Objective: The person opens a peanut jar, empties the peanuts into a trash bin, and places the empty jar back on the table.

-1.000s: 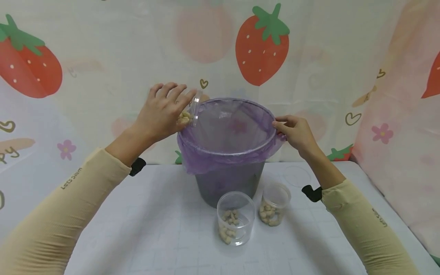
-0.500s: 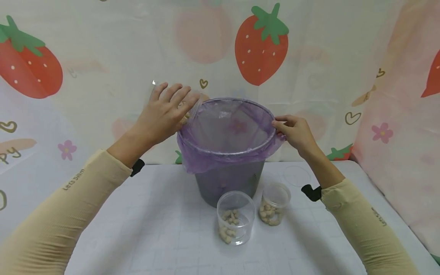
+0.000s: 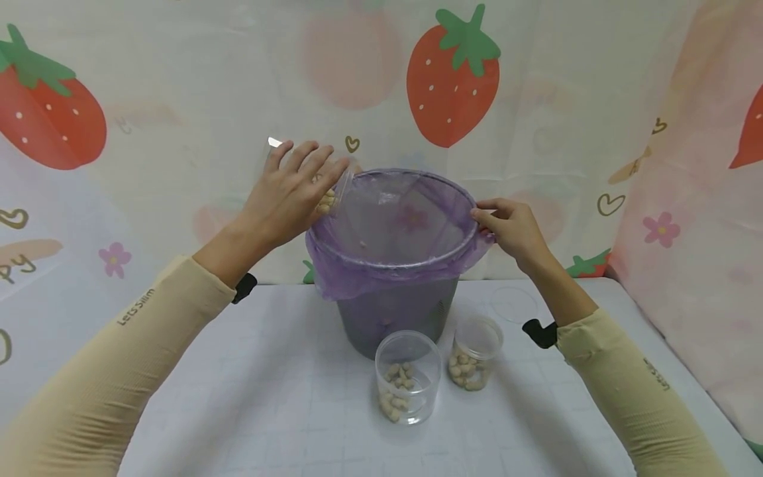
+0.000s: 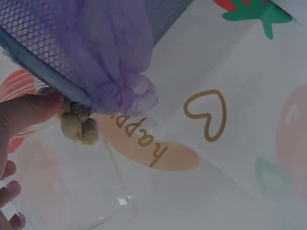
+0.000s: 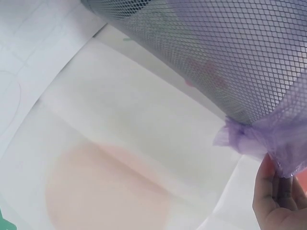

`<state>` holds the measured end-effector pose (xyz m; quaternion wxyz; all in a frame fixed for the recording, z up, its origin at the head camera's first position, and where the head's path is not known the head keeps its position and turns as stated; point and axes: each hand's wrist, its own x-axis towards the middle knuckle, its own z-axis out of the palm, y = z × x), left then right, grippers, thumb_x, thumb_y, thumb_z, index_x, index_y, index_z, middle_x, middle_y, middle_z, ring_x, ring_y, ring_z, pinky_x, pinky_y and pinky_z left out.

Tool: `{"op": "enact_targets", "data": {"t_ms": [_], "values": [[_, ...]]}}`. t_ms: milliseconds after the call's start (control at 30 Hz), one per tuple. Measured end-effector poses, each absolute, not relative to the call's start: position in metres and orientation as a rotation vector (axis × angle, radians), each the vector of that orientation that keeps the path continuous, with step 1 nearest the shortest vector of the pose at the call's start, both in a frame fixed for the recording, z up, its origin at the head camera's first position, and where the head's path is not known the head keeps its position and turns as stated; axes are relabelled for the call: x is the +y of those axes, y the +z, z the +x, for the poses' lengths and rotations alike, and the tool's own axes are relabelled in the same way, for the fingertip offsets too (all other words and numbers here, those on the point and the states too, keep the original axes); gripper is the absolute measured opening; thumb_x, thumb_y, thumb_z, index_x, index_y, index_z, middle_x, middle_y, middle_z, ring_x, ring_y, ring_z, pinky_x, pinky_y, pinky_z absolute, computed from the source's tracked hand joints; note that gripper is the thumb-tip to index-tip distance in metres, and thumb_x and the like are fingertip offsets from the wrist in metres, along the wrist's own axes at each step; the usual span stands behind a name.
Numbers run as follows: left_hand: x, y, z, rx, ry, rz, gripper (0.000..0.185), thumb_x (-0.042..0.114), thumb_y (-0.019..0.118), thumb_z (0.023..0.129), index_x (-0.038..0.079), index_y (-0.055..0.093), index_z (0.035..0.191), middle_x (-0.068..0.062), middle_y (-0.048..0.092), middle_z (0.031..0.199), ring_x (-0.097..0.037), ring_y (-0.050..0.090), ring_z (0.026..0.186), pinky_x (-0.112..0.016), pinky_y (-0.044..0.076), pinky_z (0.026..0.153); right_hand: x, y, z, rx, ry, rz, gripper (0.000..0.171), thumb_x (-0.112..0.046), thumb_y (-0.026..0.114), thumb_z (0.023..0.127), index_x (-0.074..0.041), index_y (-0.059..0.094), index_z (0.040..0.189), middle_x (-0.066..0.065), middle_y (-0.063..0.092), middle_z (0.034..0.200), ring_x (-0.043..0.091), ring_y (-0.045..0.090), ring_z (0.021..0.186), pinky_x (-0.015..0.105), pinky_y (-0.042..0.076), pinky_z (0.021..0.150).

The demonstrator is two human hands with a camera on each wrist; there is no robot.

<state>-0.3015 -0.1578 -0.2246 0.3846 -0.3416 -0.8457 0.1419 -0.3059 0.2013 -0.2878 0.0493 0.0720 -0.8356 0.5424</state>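
Strawberry-printed cloth [image 3: 548,132] hangs behind a white table [image 3: 268,404], which carries one grey mesh bin [image 3: 372,326], probably light yet stiff, best steadied by its rim. One purple bag [image 3: 369,281] lines it and folds over the rim; such thin film should slide and tear easily, so a gathered pinch suits it. Of the two hands, the right hand [image 3: 512,228] pinches the bag at the rim's right side, while the left hand [image 3: 286,199] has its thumb and fingers round one tilted tub [image 4: 84,189]. That tub is at the bin's left rim, mouth toward the opening; whether they touch, I cannot tell. Two more stand upright before the bin, a wider tub [image 3: 426,391] and a narrower tub [image 3: 481,336], making three; their smooth plastic looks light and slick, best gripped round the wall. Smallest are the peanuts [image 4: 73,128] in all three, seemingly dry, light and brittle-shelled, too overlapped to count.
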Motion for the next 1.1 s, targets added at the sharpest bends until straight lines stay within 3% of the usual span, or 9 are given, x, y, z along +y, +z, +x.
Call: {"op": "enact_targets", "data": {"t_ms": [267, 500, 700, 933, 1100], "values": [[-0.1571, -0.2258, -0.3013, -2.213, 0.302, -0.871, 0.079, 0.03, 0.084, 0.076, 0.012, 0.045, 0.143, -0.017, 0.051, 0.141, -0.037, 0.042, 0.133, -0.056, 0.033, 0.11, 0.2015, -0.2885, -0.3056, -2.531, 1.653, 0.227, 0.046, -0.028, 0.06, 0.097, 0.003, 0.057, 0.131, -0.019, 0.061, 0.069, 0.0, 0.059, 0.069, 0.014, 0.051, 0.066], [-0.1578, -0.2292, -0.3061, -2.043, 0.478, -0.923, 0.057, 0.01, 0.069, 0.087, 0.01, 0.049, 0.14, -0.016, 0.053, 0.139, -0.036, 0.045, 0.13, -0.054, 0.035, 0.109, 0.2036, -0.29, -0.3047, -2.524, 1.66, 0.212, 0.044, -0.027, 0.061, 0.097, 0.003, 0.058, 0.13, -0.017, 0.061, 0.069, 0.001, 0.059, 0.068, 0.014, 0.051, 0.065], [-0.1553, -0.2307, -0.309, -1.994, 0.459, -0.947, 0.072, 0.031, 0.081, 0.078, 0.011, 0.048, 0.139, -0.015, 0.054, 0.135, -0.035, 0.046, 0.127, -0.053, 0.036, 0.106, 0.2056, -0.2896, -0.3045, -2.534, 1.65, 0.229, 0.046, -0.027, 0.06, 0.097, 0.004, 0.056, 0.132, -0.019, 0.06, 0.071, 0.0, 0.06, 0.07, 0.013, 0.052, 0.068], [-0.1518, -0.2292, -0.3072, -1.994, 0.481, -0.949, 0.064, -0.001, 0.07, 0.082, 0.013, 0.048, 0.14, -0.014, 0.052, 0.139, -0.033, 0.044, 0.131, -0.053, 0.032, 0.108, 0.2069, -0.2881, -0.3047, -2.532, 1.642, 0.236, 0.047, -0.027, 0.059, 0.098, 0.005, 0.056, 0.132, -0.021, 0.06, 0.072, -0.002, 0.059, 0.071, 0.013, 0.051, 0.068], [-0.1495, -0.2296, -0.3056, -1.969, 0.568, -0.943, 0.07, -0.003, 0.071, 0.08, 0.016, 0.046, 0.142, -0.011, 0.051, 0.141, -0.03, 0.042, 0.133, -0.053, 0.029, 0.109, 0.2081, -0.2883, -0.3045, -2.541, 1.641, 0.229, 0.046, -0.027, 0.059, 0.098, 0.005, 0.056, 0.132, -0.021, 0.06, 0.072, -0.001, 0.059, 0.071, 0.013, 0.052, 0.068]]}}
